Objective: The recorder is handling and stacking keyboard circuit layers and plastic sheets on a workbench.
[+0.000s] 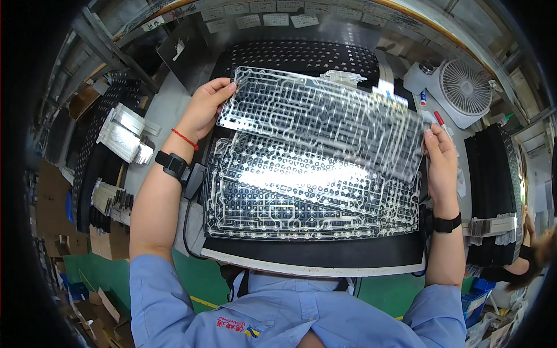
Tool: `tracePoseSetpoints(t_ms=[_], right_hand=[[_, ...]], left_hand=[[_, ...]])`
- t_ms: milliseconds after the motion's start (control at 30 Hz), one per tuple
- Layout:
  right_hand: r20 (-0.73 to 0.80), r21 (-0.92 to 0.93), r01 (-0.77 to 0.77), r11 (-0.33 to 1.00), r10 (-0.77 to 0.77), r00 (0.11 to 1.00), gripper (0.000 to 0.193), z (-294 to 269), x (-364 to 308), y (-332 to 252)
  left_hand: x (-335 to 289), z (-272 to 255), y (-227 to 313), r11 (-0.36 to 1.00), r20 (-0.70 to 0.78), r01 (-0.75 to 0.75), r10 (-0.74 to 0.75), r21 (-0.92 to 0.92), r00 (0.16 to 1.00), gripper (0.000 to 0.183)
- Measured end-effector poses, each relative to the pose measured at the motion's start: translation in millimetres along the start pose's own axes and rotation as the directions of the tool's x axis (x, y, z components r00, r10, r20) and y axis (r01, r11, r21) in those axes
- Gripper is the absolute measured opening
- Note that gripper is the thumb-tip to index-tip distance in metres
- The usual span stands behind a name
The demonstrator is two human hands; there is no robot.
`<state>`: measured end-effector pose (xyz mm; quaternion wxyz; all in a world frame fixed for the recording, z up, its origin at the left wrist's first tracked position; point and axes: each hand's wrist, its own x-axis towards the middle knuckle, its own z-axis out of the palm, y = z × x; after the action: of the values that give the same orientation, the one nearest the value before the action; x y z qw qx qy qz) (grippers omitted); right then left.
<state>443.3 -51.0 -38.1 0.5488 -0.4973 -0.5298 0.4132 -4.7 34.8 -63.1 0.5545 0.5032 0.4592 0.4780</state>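
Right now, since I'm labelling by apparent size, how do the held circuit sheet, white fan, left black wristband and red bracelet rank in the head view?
1. Held circuit sheet
2. White fan
3. Left black wristband
4. Red bracelet

There are two hands, one left hand (pixel 212 103) and one right hand (pixel 441 155), with one raised circuit sheet (pixel 325 119) between them. The pile of sheets (pixel 261 209) below counts several, too overlapped to number. There are two black wristbands (pixel 173 165), one red bracelet (pixel 184 139), one white fan (pixel 466 87), at least two pens (pixel 439 118) and one other person (pixel 520 265).
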Motion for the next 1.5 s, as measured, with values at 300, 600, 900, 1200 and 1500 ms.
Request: tracePoseSetpoints(t_ms=[300, 600, 900, 1200, 1500], right_hand=[[-0.068, -0.056, -0.011, 0.998, 0.008, 0.998, 0.019, -4.2, -0.6, 4.3], [-0.247, -0.004, 0.111, 0.994, -0.108, 0.963, 0.027, 5.2, -1.1, 1.4], [-0.118, -0.013, 0.129, 0.991, -0.130, 0.984, 0.023, -8.9, -0.5, 4.0], [-0.042, 0.015, 0.063, 0.998, -0.062, 0.997, 0.040, -5.6, -1.1, -0.7], [0.093, 0.129, -0.010, 0.992, -0.002, 0.996, 0.033, 2.3, -4.3, -3.1]], left_hand=[[-2.6, 1.0, 3.9, 0.999, -0.029, 0.012, -0.014, -0.053, 0.999, 0.014], [-1.0, -2.6, 6.4, 0.972, 0.032, -0.105, 0.114, -0.211, 0.993, 0.030], [-5.4, 5.7, 4.7, 0.987, 0.048, -0.053, 0.061, -0.149, 0.997, 0.027], [-1.6, -2.6, 0.3, 0.999, 0.113, 0.027, -0.029, 0.019, 0.993, 0.026], [-4.4, 3.5, 5.0, 0.998, 0.072, 0.042, -0.044, 0.038, 0.996, 0.023]])
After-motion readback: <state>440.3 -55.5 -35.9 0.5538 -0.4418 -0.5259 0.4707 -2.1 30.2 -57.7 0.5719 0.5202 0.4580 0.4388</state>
